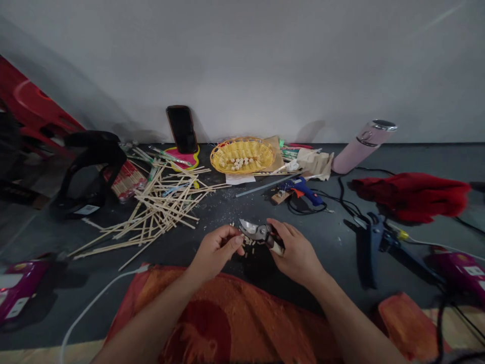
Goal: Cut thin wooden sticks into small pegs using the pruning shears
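Partly visible, pruner handles (pixel 278 247) in right hand (pixel 298 254).

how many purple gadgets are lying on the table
2. The left gadget lies at the picture's left edge; the right gadget at the right edge, lower than the red cloth. Both are cut off; others may be hidden.

Through the head camera I see the right hand (pixel 297 253) gripping pruning shears (pixel 260 232), their tip beside the pinched fingers of the left hand (pixel 220 247), over short cut pieces (pixel 248 248) on the table (pixel 329 235). I have loose sticks (pixel 159 206) heaped at left and, farther back, a yellow basket (pixel 242 147) holding small pale bits (pixel 241 163).
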The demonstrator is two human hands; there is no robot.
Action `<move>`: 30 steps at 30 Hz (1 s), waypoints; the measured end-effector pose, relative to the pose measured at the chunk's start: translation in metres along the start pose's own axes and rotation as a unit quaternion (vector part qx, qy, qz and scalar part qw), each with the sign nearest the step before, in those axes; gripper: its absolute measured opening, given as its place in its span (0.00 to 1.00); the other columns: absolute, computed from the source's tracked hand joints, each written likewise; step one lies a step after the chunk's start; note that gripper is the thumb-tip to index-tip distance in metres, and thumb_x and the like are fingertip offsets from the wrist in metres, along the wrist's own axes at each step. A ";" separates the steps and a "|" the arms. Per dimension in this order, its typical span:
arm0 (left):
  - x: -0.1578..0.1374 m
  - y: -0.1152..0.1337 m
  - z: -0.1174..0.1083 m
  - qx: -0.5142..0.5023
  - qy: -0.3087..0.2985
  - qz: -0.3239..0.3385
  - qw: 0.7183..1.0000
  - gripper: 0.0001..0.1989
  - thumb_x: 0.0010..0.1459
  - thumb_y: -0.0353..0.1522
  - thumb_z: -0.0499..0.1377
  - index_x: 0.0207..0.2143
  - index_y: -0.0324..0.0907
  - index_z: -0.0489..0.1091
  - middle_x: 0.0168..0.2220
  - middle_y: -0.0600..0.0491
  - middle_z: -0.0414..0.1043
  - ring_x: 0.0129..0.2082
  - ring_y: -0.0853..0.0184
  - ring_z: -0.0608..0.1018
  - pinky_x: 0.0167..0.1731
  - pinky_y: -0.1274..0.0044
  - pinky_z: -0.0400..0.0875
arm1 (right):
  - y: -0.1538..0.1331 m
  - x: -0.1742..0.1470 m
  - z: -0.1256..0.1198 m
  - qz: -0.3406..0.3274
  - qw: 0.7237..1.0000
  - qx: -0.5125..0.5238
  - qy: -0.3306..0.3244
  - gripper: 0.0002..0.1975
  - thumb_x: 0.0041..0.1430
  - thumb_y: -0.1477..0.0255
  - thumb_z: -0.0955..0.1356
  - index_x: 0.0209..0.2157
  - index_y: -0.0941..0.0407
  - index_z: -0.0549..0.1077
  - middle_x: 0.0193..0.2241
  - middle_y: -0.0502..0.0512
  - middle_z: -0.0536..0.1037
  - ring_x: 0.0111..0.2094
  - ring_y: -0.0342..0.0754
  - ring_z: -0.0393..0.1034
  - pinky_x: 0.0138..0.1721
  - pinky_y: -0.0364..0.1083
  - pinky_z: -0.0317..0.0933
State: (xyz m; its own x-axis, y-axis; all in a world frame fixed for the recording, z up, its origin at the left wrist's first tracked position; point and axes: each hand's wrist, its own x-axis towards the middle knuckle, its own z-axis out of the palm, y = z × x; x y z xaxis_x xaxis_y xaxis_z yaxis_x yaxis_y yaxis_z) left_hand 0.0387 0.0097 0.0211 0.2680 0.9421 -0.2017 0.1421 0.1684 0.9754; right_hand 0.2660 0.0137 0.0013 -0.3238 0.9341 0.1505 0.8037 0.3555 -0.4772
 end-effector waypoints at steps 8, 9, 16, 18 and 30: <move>0.000 0.000 -0.004 0.074 0.014 0.043 0.996 0.14 0.61 0.37 0.54 0.24 0.40 0.68 0.22 0.54 0.73 0.26 0.69 0.71 0.30 0.79 0.61 | 0.002 0.001 -0.001 -0.017 1.000 -0.006 -0.014 0.29 0.52 0.76 0.66 0.57 0.57 0.61 0.47 0.61 0.72 0.45 0.55 0.66 0.48 0.55 0.62; 0.000 0.000 -0.004 0.059 0.003 0.042 0.997 0.15 0.61 0.37 0.54 0.23 0.40 0.67 0.21 0.54 0.72 0.25 0.69 0.70 0.30 0.79 0.61 | 0.003 0.001 -0.001 -0.019 1.000 -0.004 -0.013 0.29 0.52 0.76 0.66 0.57 0.57 0.61 0.47 0.61 0.72 0.45 0.55 0.66 0.48 0.55 0.62; -0.001 0.001 -0.007 0.002 -0.019 0.028 0.999 0.16 0.59 0.39 0.55 0.22 0.40 0.65 0.17 0.55 0.69 0.23 0.70 0.69 0.30 0.79 0.61 | 0.000 -0.003 0.001 -0.019 1.000 0.003 -0.007 0.22 0.55 0.75 0.64 0.53 0.56 0.64 0.42 0.60 0.74 0.41 0.53 0.69 0.45 0.52 0.65; -0.001 0.001 -0.006 -0.001 -0.009 0.022 1.000 0.15 0.59 0.39 0.55 0.23 0.40 0.65 0.17 0.56 0.69 0.22 0.70 0.68 0.29 0.79 0.61 | -0.001 -0.004 0.001 -0.013 1.000 0.001 -0.007 0.21 0.55 0.75 0.64 0.52 0.56 0.65 0.41 0.60 0.75 0.40 0.53 0.70 0.44 0.51 0.65; 0.002 -0.003 -0.002 0.065 0.058 0.035 0.996 0.10 0.58 0.37 0.57 0.29 0.40 0.71 0.26 0.54 0.75 0.26 0.70 0.71 0.29 0.80 0.61 | 0.004 0.001 -0.001 -0.006 1.000 -0.024 -0.003 0.27 0.53 0.75 0.66 0.56 0.56 0.62 0.45 0.61 0.73 0.45 0.55 0.68 0.47 0.54 0.63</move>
State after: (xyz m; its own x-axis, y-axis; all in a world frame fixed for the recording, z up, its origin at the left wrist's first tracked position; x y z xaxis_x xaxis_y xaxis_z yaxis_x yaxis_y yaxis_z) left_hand 0.0364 0.0113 0.0180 0.1709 0.9785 -0.1154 0.2505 0.0702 0.9656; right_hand 0.2691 0.0161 0.0003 -0.3358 0.9297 0.1510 0.8227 0.3676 -0.4336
